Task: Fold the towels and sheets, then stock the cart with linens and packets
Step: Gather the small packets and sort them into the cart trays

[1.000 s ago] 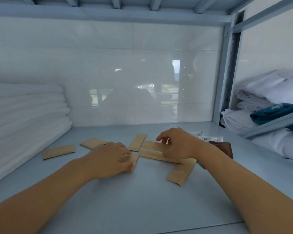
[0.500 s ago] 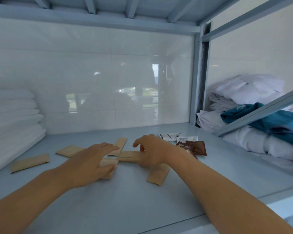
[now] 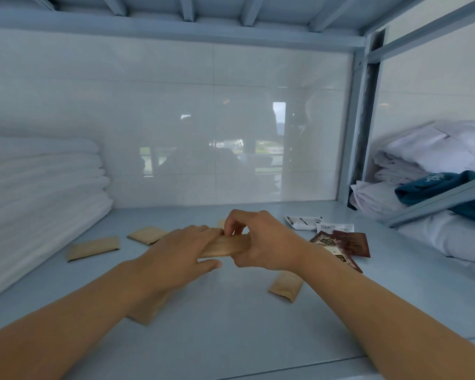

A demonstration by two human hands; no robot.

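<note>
My right hand [image 3: 263, 242] pinches a kraft packet [image 3: 225, 246] lying crosswise above the shelf [image 3: 231, 325], my left hand [image 3: 181, 256] flat-fingered against its near end.

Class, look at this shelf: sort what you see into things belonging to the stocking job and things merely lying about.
Belonging to the job:
- bundle of tan paper packets gripped by right hand, left hand touching
- loose tan paper packets
- dark brown sachets
- folded white towel stack

Lying about:
- crumpled teal cloth
</note>
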